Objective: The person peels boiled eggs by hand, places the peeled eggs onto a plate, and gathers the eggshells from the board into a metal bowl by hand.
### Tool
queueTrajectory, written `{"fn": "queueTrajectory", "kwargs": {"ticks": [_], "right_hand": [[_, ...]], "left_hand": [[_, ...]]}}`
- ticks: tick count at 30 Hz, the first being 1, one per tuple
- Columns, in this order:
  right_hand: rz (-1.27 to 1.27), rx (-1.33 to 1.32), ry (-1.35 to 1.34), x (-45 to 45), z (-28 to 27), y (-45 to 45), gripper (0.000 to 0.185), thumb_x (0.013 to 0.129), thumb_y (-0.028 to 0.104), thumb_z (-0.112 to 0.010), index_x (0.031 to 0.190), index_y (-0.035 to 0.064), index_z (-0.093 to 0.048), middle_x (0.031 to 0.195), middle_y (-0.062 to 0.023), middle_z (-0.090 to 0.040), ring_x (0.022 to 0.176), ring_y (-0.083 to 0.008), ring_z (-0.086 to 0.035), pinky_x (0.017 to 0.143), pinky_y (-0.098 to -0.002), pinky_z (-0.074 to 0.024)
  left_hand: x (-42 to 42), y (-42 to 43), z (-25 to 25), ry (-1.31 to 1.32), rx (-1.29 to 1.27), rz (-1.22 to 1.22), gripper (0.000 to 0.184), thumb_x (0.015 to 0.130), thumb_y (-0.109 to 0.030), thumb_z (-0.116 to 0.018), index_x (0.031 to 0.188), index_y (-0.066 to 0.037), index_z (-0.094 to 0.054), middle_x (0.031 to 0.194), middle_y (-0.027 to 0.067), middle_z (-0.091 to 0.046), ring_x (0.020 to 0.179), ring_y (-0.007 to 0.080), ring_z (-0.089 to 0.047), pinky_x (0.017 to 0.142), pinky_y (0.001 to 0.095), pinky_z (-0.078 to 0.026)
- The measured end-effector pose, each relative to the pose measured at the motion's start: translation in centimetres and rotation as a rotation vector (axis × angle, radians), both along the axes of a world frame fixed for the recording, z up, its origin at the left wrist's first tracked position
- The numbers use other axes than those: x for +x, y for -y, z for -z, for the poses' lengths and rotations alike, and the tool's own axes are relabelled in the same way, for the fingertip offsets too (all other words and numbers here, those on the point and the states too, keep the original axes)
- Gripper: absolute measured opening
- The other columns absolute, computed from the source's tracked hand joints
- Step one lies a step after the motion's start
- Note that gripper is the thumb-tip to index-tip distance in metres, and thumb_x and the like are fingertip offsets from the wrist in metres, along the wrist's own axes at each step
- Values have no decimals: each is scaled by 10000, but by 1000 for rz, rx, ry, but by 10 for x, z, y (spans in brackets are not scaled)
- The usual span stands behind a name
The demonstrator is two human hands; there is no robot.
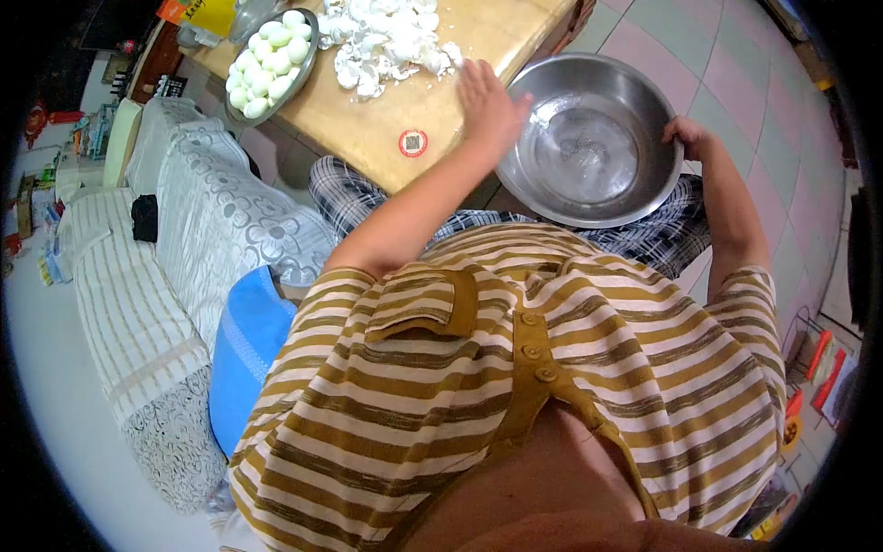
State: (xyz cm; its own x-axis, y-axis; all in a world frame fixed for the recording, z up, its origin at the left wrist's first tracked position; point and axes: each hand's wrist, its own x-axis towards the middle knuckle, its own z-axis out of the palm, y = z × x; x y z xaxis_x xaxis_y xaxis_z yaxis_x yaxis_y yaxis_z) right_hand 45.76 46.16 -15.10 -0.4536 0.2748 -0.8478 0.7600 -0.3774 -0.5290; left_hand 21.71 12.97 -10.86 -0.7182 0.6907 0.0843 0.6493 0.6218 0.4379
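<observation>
A large metal basin [589, 152] rests at the lap, against the table's corner. Its inside looks wet and holds no eggs or shells. My right hand [688, 138] grips its right rim, fingers curled over the edge. My left hand [492, 106] is at the table edge by the basin's left rim, fingers stretched out, holding nothing. Its fingertips are close to a spread pile of white eggshell pieces [391, 41] on the table. Farther left, a metal bowl [308, 69] holds many peeled eggs [273, 64].
The table [368, 129] has a tan top with a round red sticker [413, 143]. A yellow packet [207, 14] lies at its far left. A sofa with a patterned cover [221, 175] and a blue object [248, 340] are on the left. Tiled floor [736, 55] extends at right.
</observation>
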Motion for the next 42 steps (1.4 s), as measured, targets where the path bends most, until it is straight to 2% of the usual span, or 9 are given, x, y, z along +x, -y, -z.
{"fn": "queueTrajectory", "kwargs": {"ticks": [6, 8, 10, 13, 16, 21, 28, 31, 42], "right_hand": [[2, 29, -80, 5, 10, -9, 104, 589, 16, -589, 579, 67, -499, 624, -69, -533, 562, -261, -536, 578, -394, -493], [-3, 66, -53, 3, 7, -9, 84, 593, 15, -585, 596, 60, -515, 640, -70, -546, 587, -257, -556, 594, -419, -509], [-5, 82, -39, 1, 4, -8, 80, 592, 15, -586, 599, 60, -520, 646, -71, -550, 590, -256, -558, 598, -421, -515], [12, 100, -20, 2, -3, -2, 80, 588, 17, -590, 603, 61, -525, 656, -73, -553, 594, -256, -557, 585, -417, -512], [12, 112, -8, 7, 25, -25, 86, 586, 22, -596, 603, 64, -524, 662, -75, -550, 588, -250, -546, 552, -398, -491], [-41, 166, 41, 2, -16, 5, 91, 596, 37, -598, 599, 68, -513, 656, -66, -532, 577, -219, -521, 526, -344, -450], [-43, 187, 32, 11, 27, -25, 92, 582, 50, -583, 610, 79, -501, 681, -58, -518, 618, -233, -516, 569, -387, -452], [-62, 263, 31, -3, -43, 32, 96, 582, 54, -588, 616, 77, -501, 696, -64, -519, 632, -247, -521, 587, -402, -464], [-130, 260, 26, -2, -57, 0, 99, 586, 75, -601, 669, 89, -550, 744, -72, -569, 655, -240, -575, 615, -437, -523]], "left_hand": [[-14, 29, -24, 67, 253, 422, 681, 870, -260, -625, 1379, 106, -360, 1501, 326, -210, 1418, 431, -194, 1169, 457, -168], [-75, 59, -22, -330, 410, 200, 495, 795, -181, -690, 1240, -8, -561, 1453, 290, -317, 1344, 418, -328, 1118, 439, -287], [-121, 92, -41, -235, 504, -48, 476, 823, -100, -668, 1278, -37, -542, 1466, 254, -306, 1346, 418, -321, 1118, 401, -287], [-183, 129, -21, -264, 252, -197, 502, 942, -331, -533, 1375, -84, -474, 1490, 250, -278, 1367, 427, -283, 1123, 435, -251], [-222, 118, 6, -124, 362, -203, 533, 965, -415, -453, 1391, -95, -463, 1483, 257, -295, 1368, 437, -276, 1130, 448, -226], [-213, 83, 7, -56, 479, -83, 534, 859, -339, -675, 1306, -75, -549, 1370, 237, -429, 1233, 354, -456, 1050, 392, -366], [-173, 73, 8, -97, 426, -105, 483, 851, -343, -686, 1235, -61, -606, 1317, 215, -460, 1223, 349, -458, 1036, 380, -383], [-177, 70, 8, -117, 454, -85, 484, 845, -363, -690, 1216, -60, -621, 1311, 195, -468, 1216, 335, -467, 1030, 381, -393], [-179, 72, 13, -199, 456, -99, 487, 824, -387, -703, 1192, -75, -641, 1280, 159, -497, 1087, 284, -559, 937, 370, -470]]}}
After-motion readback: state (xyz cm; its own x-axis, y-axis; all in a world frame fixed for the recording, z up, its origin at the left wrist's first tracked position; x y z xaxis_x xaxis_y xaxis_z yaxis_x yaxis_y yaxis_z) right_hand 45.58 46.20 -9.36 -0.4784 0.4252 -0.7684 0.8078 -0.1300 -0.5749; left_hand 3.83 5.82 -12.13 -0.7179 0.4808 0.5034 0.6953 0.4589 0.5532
